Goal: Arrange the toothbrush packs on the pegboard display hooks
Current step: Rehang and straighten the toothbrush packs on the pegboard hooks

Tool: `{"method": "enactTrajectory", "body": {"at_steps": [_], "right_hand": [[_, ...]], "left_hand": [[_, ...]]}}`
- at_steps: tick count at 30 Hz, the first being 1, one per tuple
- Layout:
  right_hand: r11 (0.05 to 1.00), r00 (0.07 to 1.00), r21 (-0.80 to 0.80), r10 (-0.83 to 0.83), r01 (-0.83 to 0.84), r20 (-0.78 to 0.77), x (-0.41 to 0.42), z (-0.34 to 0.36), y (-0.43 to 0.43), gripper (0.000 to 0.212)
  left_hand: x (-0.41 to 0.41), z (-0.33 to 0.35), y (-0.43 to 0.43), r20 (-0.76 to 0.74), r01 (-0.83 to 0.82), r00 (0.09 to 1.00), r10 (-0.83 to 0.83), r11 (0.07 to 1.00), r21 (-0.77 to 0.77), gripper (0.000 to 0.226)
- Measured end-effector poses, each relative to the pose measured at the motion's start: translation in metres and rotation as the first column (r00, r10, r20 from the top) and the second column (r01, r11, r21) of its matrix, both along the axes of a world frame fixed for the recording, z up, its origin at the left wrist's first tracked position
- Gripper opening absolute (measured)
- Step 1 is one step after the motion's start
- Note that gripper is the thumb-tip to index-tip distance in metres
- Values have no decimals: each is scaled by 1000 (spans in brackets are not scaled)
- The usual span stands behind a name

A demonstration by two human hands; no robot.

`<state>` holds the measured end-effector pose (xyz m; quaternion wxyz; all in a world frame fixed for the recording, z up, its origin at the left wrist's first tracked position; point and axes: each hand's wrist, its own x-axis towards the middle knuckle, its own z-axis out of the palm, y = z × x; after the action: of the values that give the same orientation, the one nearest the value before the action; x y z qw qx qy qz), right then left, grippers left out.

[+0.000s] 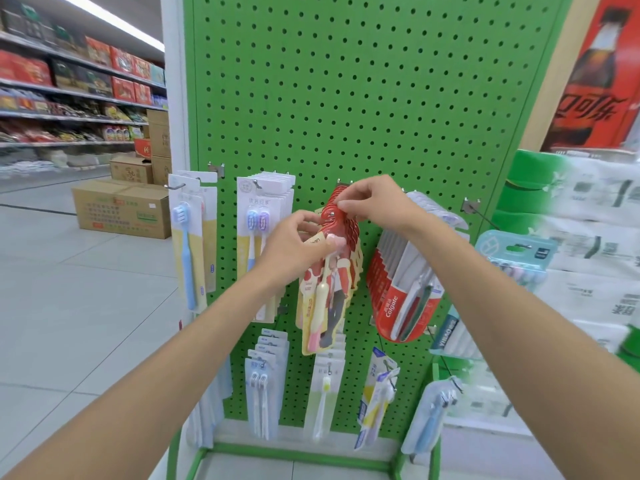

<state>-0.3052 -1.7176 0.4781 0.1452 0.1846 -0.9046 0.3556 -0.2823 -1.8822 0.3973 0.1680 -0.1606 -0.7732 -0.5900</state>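
Toothbrush packs point(349, 233) with red cards hang in a thick bunch on one hook point(333, 213) in the middle of the green pegboard point(346, 98). I see the front pack point(323, 299), with a cream and pink brush inside, tilted a little away from the others. The left hand point(294, 244) grasps this front pack near its top, its fingers curled round the card. The right hand point(374, 202) pinches the top edge of the red cards just at the round tip of the hook. Whether the hole of the front pack sits over the tip I cannot tell, because the fingers hide it.

Just beside, to the right, hangs a row of red and white Colgate packs point(398, 299), tilted out at the bottom. To the left hang white packs point(263, 216) with two purple brush heads, and further left a pack with a blue toothbrush point(188, 244). On the lower row hang more pale packs point(259, 393). A bare hook point(481, 213) stands out near the right edge of the board. Beyond it I see stacked tissue packs point(588, 237) and, above them, a cola poster point(602, 81). Down the aisle on the left, cardboard boxes point(121, 206) stand on the tiled floor.
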Motion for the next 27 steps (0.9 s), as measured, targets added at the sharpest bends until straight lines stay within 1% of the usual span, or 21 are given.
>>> {"method": "enactTrajectory", "body": {"at_steps": [2, 4, 8, 11, 15, 20, 23, 27], "right_hand": [[997, 999, 70, 5, -9, 54, -1, 8, 2, 6], [992, 997, 123, 0, -8, 71, -1, 12, 2, 7], [989, 999, 148, -28, 22, 42, -1, 12, 0, 13], [990, 997, 121, -72, 69, 21, -1, 11, 3, 14], [988, 991, 71, -134, 136, -24, 2, 12, 10, 17], [981, 970, -6, -193, 194, -146, 8, 12, 16, 9], [974, 948, -55, -227, 220, -223, 11, 12, 21, 17], [965, 927, -112, -258, 235, -274, 21, 10, 26, 23]], "left_hand": [[0, 2, 0, 4, -4, 1000, 4, 998, -69, 45], [0, 4, -1, 5, -9, 1000, 10, 993, -115, 38], [-2, 4, -4, 45, 38, 998, -34, 994, -104, 25], [-3, 4, -5, 73, 58, 996, -52, 994, -92, 29], [-3, 4, -6, 60, 54, 997, -48, 994, -95, 31], [-2, 3, -7, 61, 55, 997, -50, 995, -83, 34], [-2, 2, -5, 66, 31, 997, -25, 995, -92, 36], [3, 3, -2, 38, -14, 999, 19, 991, -136, 42]]}}
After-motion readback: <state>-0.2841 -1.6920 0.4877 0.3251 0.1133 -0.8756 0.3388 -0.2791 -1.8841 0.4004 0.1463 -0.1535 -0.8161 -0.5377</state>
